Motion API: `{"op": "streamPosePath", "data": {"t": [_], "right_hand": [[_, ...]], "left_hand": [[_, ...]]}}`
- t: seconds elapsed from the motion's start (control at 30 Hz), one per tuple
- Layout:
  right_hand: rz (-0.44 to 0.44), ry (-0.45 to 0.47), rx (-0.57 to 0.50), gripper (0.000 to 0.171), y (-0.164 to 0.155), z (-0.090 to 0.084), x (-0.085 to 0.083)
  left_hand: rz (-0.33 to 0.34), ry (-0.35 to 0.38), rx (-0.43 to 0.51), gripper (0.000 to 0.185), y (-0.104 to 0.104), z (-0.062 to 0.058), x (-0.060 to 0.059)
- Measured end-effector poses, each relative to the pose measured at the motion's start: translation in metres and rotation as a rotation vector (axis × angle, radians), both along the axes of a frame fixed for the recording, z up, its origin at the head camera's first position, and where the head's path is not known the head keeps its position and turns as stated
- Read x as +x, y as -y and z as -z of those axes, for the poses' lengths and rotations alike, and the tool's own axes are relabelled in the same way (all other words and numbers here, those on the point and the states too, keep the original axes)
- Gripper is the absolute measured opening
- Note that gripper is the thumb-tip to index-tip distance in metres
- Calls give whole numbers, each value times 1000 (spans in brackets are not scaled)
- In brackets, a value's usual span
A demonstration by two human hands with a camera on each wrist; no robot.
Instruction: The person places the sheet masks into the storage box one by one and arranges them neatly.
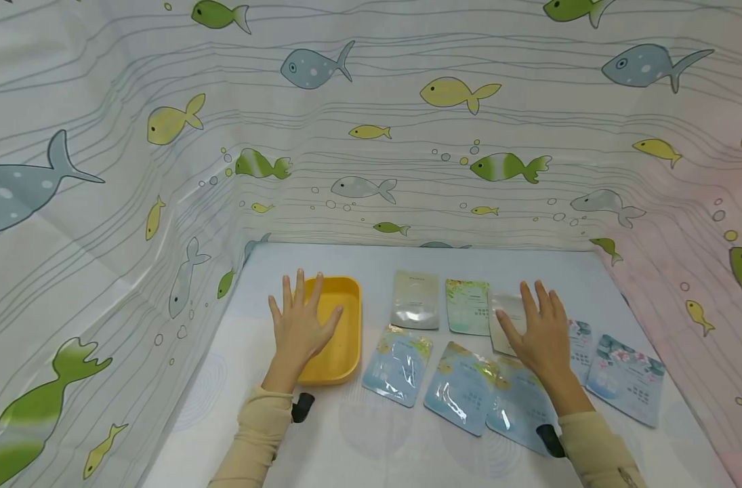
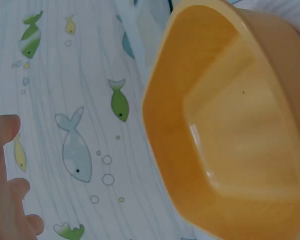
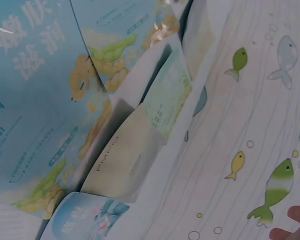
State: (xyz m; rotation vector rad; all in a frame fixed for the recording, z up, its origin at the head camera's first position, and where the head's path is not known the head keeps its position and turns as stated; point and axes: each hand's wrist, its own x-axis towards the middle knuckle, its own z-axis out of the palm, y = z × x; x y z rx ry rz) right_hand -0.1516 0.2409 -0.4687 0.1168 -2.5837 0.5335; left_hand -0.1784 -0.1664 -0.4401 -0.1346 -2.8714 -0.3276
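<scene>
While I watch through the head camera, the nearest things are two beige sleeves, each with a small black wrist device, coming up from the bottom edge. Just beyond them my left hand (image 1: 299, 324) lies spread, fingers straight, over the near-left part of a yellow rounded-rectangular plastic basin (image 1: 345, 342); I cannot tell whether the palm touches the rim or hovers. My right hand (image 1: 539, 333) is equally flat and open, fingers fanned, over the sachets and gripping nothing.

Along the near row lie shiny light-blue foil sachets: one just right of the basin (image 1: 398, 364), a second (image 1: 460, 386) overlapping a third (image 1: 516, 409) that runs under the right wrist. Farther right sits a blue sachet with pink flowers (image 1: 627, 378), with another flowered one partly hidden behind the right hand. Beyond, the far row holds a silver-grey pouch (image 1: 415, 299), a pale green sachet (image 1: 467, 306) and a cream-white sachet (image 1: 506, 318) partly covered by the right fingers. All rest on a white table (image 1: 371, 440), walled by a fish-printed curtain (image 1: 371, 135).

From the left wrist camera I get what the head view lacks: the basin's (image 2: 230, 125) smooth inside, bare, with fingertips (image 2: 10, 127) only at the frame's edge. From the right wrist camera I can see print on the cream-white sachet (image 3: 125, 165) and the pale green sachet (image 3: 167, 100), too blurred to read.
</scene>
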Motion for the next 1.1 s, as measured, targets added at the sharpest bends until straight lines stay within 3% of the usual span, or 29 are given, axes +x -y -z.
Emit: {"op": "streamPosePath", "data": {"t": [0.4, 0.7, 0.93, 1.1], "right_hand": [[65, 53, -17, 71, -14, 14, 19], [95, 16, -32, 69, -28, 31, 32], [176, 117, -37, 69, -36, 48, 51], [248, 210, -35, 71, -39, 58, 64]], "left_hand": [[-63, 70, 43, 74, 24, 21, 11], [-136, 128, 81, 75, 45, 41, 18], [-183, 256, 119, 76, 57, 58, 21], [-207, 242, 178, 75, 62, 76, 23]]}}
